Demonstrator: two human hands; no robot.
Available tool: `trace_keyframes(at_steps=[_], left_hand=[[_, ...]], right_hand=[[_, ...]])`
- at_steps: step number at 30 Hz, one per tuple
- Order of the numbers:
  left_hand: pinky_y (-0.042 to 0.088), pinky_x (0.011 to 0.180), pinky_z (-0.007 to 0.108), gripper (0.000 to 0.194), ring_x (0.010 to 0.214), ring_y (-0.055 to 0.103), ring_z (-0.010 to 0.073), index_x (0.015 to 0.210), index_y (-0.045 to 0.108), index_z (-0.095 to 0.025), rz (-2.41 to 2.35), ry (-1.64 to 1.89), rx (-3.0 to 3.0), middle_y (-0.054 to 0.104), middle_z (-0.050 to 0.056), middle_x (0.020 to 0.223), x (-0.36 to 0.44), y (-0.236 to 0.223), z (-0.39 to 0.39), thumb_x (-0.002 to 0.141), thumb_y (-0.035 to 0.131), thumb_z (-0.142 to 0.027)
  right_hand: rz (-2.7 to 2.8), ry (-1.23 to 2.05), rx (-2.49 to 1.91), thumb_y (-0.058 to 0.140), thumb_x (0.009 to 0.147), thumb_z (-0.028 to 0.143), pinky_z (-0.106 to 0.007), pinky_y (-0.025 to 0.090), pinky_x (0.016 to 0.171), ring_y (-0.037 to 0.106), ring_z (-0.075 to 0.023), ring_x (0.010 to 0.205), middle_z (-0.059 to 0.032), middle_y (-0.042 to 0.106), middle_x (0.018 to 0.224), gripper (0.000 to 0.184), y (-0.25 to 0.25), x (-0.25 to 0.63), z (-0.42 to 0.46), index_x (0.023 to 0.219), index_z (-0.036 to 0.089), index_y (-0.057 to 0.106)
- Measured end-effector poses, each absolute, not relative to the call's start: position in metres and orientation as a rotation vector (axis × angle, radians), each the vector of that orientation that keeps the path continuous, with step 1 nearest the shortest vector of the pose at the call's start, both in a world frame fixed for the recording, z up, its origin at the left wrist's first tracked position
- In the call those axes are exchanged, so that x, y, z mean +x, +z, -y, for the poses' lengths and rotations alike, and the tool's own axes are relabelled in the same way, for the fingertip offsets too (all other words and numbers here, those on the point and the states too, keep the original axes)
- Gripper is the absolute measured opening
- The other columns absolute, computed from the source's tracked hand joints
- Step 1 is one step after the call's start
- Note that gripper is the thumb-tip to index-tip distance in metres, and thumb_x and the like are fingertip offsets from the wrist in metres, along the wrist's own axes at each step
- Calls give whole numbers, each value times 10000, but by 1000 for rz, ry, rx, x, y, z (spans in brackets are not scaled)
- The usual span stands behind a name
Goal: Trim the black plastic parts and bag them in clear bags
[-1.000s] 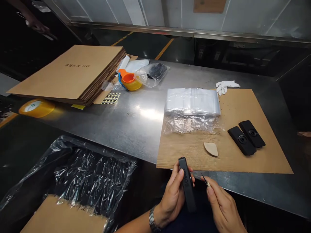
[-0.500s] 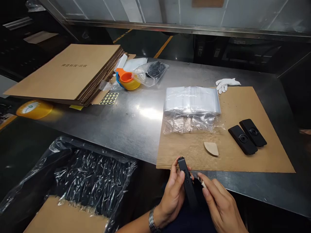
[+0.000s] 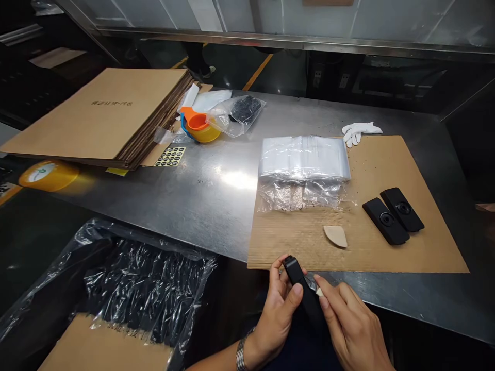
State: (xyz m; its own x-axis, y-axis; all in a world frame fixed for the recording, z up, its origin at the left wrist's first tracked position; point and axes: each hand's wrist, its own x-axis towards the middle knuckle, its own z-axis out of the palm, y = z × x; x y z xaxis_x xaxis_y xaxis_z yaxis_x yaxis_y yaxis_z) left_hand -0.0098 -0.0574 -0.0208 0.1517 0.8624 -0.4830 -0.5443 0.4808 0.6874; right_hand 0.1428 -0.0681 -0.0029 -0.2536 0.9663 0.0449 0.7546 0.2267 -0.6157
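Note:
My left hand (image 3: 279, 309), with a metal watch band at the wrist, is closed round a long black plastic part (image 3: 296, 272) just off the table's front edge. The part is tilted, and its lower end is lost against dark clothing. Pinched in my right hand (image 3: 353, 319) is a small knife (image 3: 314, 286) with a shiny blade and a whitish section by the fingertips; most of its handle is hidden. The blade lies against or very close to the part's right side. Two black plastic parts (image 3: 385, 220) with round recesses lie side by side on a cardboard sheet (image 3: 417, 257).
A tan wedge-shaped piece (image 3: 335, 236) and a stack of clear plastic bags (image 3: 303, 158) lie on the cardboard. Behind is a white glove (image 3: 361, 131). Orange and yellow tape holders (image 3: 204, 129) stand beside stacked cardboard (image 3: 104, 113). A plastic-lined box (image 3: 147, 278) stands below, left.
The black part has turned in my left hand, so its lettered face no longer shows. My left thumb has shifted right, and the knife has come closer to the part. A foot appears beyond the table.

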Motion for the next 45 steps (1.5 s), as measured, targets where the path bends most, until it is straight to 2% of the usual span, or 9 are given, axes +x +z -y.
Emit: trace_keyframes(at_steps=[9, 24, 36, 42, 45], left_hand=[[299, 955, 372, 570, 1026, 475, 190, 1221, 221, -264, -958, 1041, 473, 534, 65, 1105, -10, -22, 59, 809, 588, -410], [320, 945, 346, 518, 1009, 478, 169, 1214, 244, -274, -953, 1053, 509, 541, 41, 1068, -10, -24, 59, 827, 573, -378], [322, 959, 351, 524, 1036, 486, 179, 1214, 243, -266, -989, 1065, 520, 542, 54, 1088, -10, -23, 60, 825, 577, -373], [388, 904, 392, 502, 923, 554, 187, 1211, 249, -272, -908, 1090, 532, 538, 65, 1096, -10, -22, 62, 832, 566, -361], [343, 966, 397, 518, 1017, 529, 202, 1205, 256, -267, -914, 1088, 513, 546, 63, 1094, -9, -24, 62, 819, 584, -372]], right_hand=[[2170, 467, -1578, 390, 939, 259, -197, 437, 501, 549, -129, 609, -23, 520, 680, 355, -4, 143, 68, 1265, 181, 505], [2186, 359, -1537, 364, 945, 248, -211, 422, 476, 527, -132, 562, -24, 502, 644, 336, 0, 142, 66, 1198, 149, 562], [2198, 377, -1578, 345, 951, 276, -205, 421, 471, 552, -136, 572, -25, 519, 644, 346, -5, 142, 66, 1203, 169, 557], [2103, 527, -1658, 323, 959, 311, -210, 449, 494, 591, -141, 610, -26, 554, 675, 354, -12, 149, 61, 1171, 181, 574], [2096, 599, -1593, 347, 952, 282, -217, 469, 542, 589, -140, 640, -28, 563, 710, 344, -8, 149, 60, 1229, 189, 528]])
